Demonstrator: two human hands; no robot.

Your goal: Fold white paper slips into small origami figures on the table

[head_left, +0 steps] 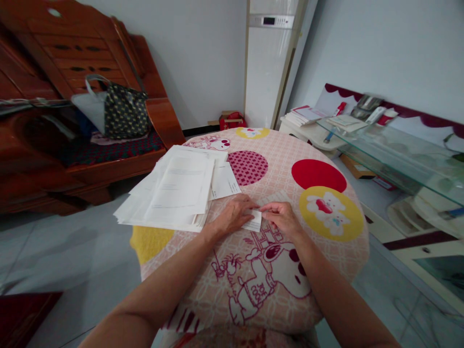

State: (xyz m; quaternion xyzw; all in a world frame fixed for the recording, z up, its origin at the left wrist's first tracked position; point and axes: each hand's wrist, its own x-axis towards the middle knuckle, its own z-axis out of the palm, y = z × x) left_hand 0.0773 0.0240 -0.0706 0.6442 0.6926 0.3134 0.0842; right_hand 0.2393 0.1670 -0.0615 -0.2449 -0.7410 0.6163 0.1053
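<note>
A small piece of white paper (pixel 255 223), perhaps folded, lies on the patterned tablecloth (pixel 282 169) in front of me. My left hand (pixel 236 212) rests over its left part, fingers stretched out and pressing it down. At the paper's upper right corner, my right hand (pixel 282 217) pinches the edge between thumb and fingers. To the left of my hands is a loose pile of printed white sheets (pixel 181 188). One sheet with small print (pixel 224 181) sticks out from the pile's right side, close to my left fingers.
A carved wooden sofa (pixel 155 116) with a patterned bag (pixel 125 111) on it stands at the left. On the right, a glass-topped cabinet (pixel 398 159) holds papers and small items. A tall white air conditioner (pixel 268 67) and a red box (pixel 232 121) are behind the round table.
</note>
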